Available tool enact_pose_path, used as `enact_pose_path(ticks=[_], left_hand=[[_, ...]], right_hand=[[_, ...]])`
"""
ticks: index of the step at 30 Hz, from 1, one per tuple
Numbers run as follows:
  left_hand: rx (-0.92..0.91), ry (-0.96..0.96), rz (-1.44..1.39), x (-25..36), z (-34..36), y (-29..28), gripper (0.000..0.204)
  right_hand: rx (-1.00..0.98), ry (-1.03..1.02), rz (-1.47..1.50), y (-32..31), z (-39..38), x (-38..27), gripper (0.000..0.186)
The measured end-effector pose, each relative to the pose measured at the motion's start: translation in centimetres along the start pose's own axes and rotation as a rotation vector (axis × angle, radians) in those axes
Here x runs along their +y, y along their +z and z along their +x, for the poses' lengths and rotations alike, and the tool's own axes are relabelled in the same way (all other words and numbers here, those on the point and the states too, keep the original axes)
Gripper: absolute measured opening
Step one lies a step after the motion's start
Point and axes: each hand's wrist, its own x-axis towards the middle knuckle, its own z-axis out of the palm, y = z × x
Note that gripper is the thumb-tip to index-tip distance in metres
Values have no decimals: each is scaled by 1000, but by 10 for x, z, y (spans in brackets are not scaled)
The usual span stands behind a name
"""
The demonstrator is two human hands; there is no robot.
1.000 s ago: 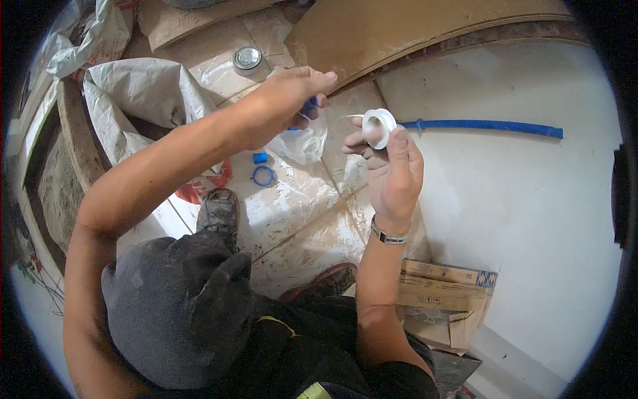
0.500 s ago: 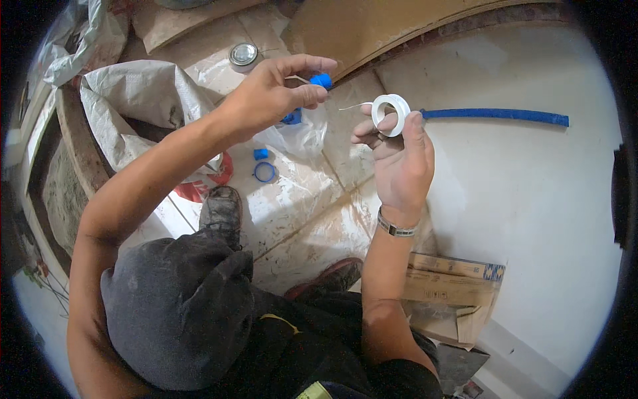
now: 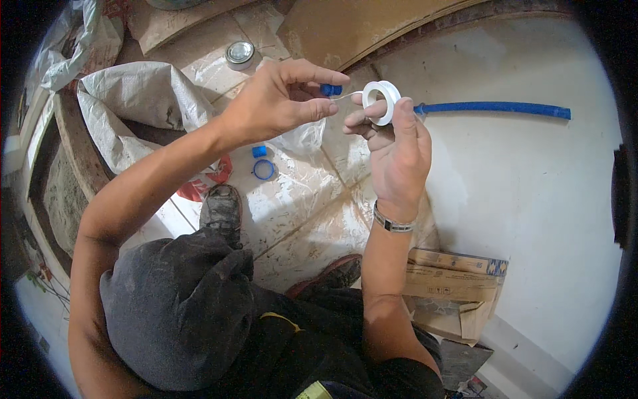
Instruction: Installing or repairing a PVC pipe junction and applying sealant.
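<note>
My left hand (image 3: 282,100) is closed around a small blue pipe fitting (image 3: 330,89), its body partly hidden behind the fingers. A narrow white strand stretches from the fitting to a white spool of thread seal tape (image 3: 390,110). My right hand (image 3: 401,156) grips that spool, with the thumb at its near side and a finger through its ring. The two hands are raised close together, with a short gap between the fitting and the spool.
A blue pipe (image 3: 498,107) sticks out beside the white wall, right of the spool. On the dirty tiles are a small blue piece (image 3: 258,151), a blue ring (image 3: 272,171), a plastic bag (image 3: 304,136) and a round tin (image 3: 239,52). A white sack (image 3: 133,93) lies left; flattened cardboard (image 3: 432,282) lies right.
My left hand has moved right with the fitting, whose angle has turned. The spool in my right hand has shifted slightly up and left, so the gap is narrower.
</note>
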Motion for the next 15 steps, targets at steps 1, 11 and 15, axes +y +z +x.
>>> enact_pose_path(ticks=[1,11,15], left_hand=[[0,0,0,0,0,0,37],[10,18,68,6,-1,3,30],[152,130,12,8,-1,13,23]], right_hand=[[0,0,0,0,0,1,46],[-40,-24,31,1,0,2,43],[-30,-16,-48,6,-2,1,43]])
